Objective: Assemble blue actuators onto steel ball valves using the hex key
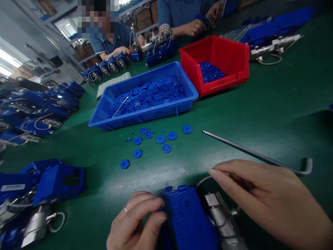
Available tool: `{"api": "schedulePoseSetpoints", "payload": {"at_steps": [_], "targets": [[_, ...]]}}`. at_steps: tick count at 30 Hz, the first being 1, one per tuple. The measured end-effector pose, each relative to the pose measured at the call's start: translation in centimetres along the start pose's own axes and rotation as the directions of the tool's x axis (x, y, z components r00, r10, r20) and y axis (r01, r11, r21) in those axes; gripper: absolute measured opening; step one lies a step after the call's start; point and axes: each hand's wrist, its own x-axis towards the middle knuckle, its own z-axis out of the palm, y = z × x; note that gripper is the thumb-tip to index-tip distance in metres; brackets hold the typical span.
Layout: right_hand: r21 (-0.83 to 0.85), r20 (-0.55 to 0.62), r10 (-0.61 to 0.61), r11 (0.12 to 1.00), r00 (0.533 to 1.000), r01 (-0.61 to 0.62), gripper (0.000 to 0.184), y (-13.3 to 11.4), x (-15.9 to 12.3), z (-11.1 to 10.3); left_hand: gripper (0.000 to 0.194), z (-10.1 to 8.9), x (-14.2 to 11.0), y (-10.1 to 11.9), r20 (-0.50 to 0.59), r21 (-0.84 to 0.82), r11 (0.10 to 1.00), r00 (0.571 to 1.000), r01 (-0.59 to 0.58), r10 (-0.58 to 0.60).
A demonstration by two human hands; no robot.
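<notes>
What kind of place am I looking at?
Probably an assembly workshop: many similar blue units crowd the left side, a tray holds heaps of small discs, and two people are handling parts across the green table.

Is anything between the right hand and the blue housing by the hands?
Yes. A metal fitting lies alongside the blue housing, on the side toward the right hand; a pale cable shows between the hand and the housing's far end.

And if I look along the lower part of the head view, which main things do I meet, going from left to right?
White-labelled blue housing, left hand, ribbed blue housing, silver metal fitting, right hand.
</notes>
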Motion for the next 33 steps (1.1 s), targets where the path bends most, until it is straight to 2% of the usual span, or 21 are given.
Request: {"api": "schedulePoseSetpoints", "payload": {"at_steps": [3,6,9,13,17,20,24,26,28,31,33], "targets": [[0.029,-0.003,0.018,0.999,1.000,-0.018,0.032,0.1,0.4,0.1,0.009,1.1,0.9,2.2,0.210,0.052,0.978,0.960,-0.201,0.187],[0.060,-0.019,0.047,0.997,0.999,-0.046,0.028,0.5,0.3,0.4,0.013,2.1,1.6,3.3,0.335,0.227,0.935,0.923,-0.271,0.186],[0.099,-0.016,0.082,0.992,0.996,-0.080,0.029,0.7,0.4,0.4,0.015,2.6,1.7,3.5,0.361,0.309,0.927,0.928,-0.212,0.092],[0.142,-0.008,0.113,0.984,0.994,-0.111,0.031,0.7,0.7,0.3,0.023,2.6,1.1,3.2,0.416,0.242,0.970,0.907,-0.036,-0.070],[0.156,0.014,0.114,0.981,0.993,-0.114,0.030,0.7,0.8,0.5,0.021,2.8,0.9,2.7,0.341,0.131,0.976,0.916,0.174,-0.209],[0.155,0.032,0.115,0.981,0.993,-0.119,0.032,0.8,0.9,0.7,0.020,3.2,1.0,2.5,0.310,0.044,0.970,0.920,0.238,-0.240],[0.149,0.049,0.132,0.979,0.990,-0.138,0.034,0.9,1.0,0.9,0.039,3.5,1.3,2.4,0.305,-0.011,0.934,0.891,0.357,-0.337],[0.125,0.053,0.149,0.980,0.987,-0.155,0.034,1.0,1.1,0.9,0.044,3.6,1.5,2.6,0.338,-0.002,0.927,0.873,0.375,-0.353],[0.055,0.069,0.172,0.983,0.983,-0.176,0.031,1.2,1.2,0.9,0.040,3.6,1.8,2.8,0.366,0.008,0.938,0.872,0.346,-0.325],[-0.133,0.126,0.261,0.961,0.957,-0.244,0.019,1.8,1.6,1.0,0.037,3.7,2.1,3.2,0.370,-0.001,0.949,0.882,0.314,-0.291],[-0.263,0.151,0.339,0.919,0.929,-0.293,0.025,2.3,1.9,1.2,0.036,3.8,2.2,3.2,0.361,-0.017,0.952,0.890,0.305,-0.279]]}}
